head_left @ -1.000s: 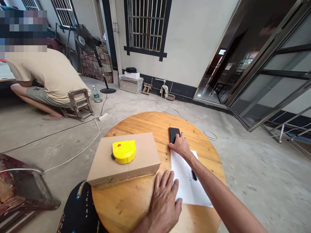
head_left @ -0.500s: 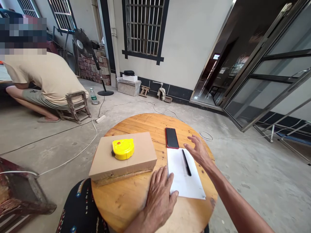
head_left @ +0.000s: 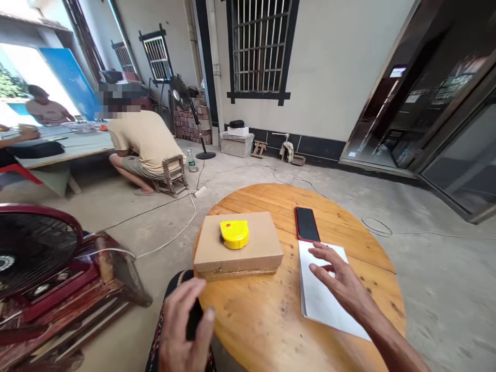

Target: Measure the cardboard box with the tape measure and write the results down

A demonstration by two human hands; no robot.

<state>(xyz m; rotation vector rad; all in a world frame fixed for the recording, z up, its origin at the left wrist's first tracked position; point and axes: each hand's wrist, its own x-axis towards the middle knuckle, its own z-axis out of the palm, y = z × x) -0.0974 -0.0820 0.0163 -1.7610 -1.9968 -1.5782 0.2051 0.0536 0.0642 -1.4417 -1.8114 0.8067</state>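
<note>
My left hand [head_left: 184, 325] is raised by the near left edge of the round wooden table [head_left: 248, 325], fingers apart and holding nothing. Just beyond it lies a closed cardboard box [head_left: 259, 243], with a yellow tape measure [head_left: 234, 234] on top. Over the white paper sheets [head_left: 315, 294] hovers my right hand [head_left: 341, 281], its fingers spread and nothing visible in them. The pen seen earlier on the paper is out of sight, perhaps behind this hand. A phone in a red case [head_left: 306, 223] rests at the far end of the paper.
A red floor fan [head_left: 34, 258] and a worn wooden chair [head_left: 120, 274] are at my left. One person [head_left: 147, 139] sits on a small chair near a long table [head_left: 89, 144]; others are behind. Cables [head_left: 166, 243] cross the concrete floor.
My left hand has lifted off the paper's edge and moved left past the box. My right hand has come back over the paper. The view has turned left.
</note>
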